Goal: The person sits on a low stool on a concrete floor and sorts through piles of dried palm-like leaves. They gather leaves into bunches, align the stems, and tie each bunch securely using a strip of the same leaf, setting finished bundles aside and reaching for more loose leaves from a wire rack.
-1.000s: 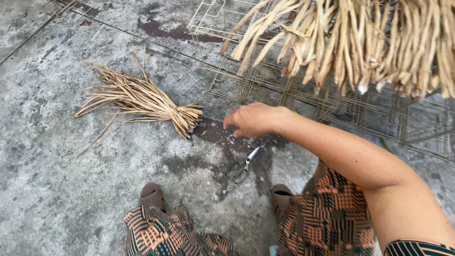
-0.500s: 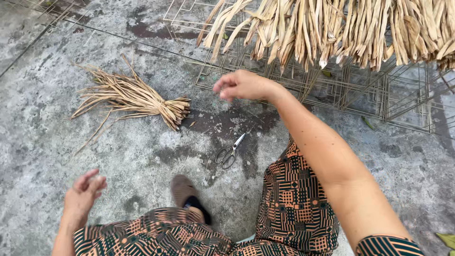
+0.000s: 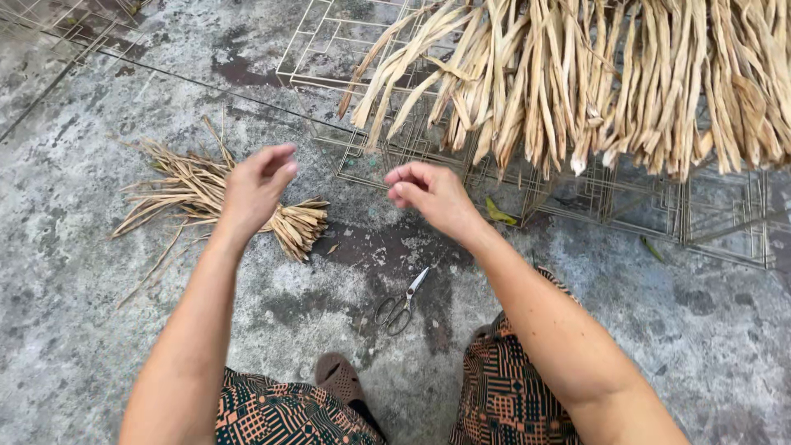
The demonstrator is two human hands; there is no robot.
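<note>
My left hand (image 3: 254, 188) hangs in the air above a small tied bundle of dry straw-coloured strips (image 3: 177, 191) that lies on the concrete floor; its fingers are loosely curled and apart, with nothing in them. To the right, my right hand (image 3: 430, 196) is raised with the fingers curled in against the thumb, and nothing shows in it. It is just short of the hanging ends of a large heap of dried long leaves (image 3: 618, 82). A pair of metal scissors (image 3: 401, 303) lies on the floor below my right hand.
The heap rests on stacked white wire grid frames (image 3: 717, 216), which run across the top and right. More wire frame shows at the top left (image 3: 49, 16). My sandalled foot (image 3: 338, 377) and patterned trousers (image 3: 511, 395) are at the bottom. The concrete floor (image 3: 74, 330) is stained and damp.
My left hand has come up from beside my knee to above the small bundle. My right hand has stayed raised near the heap. The view has tilted up toward the heap.
</note>
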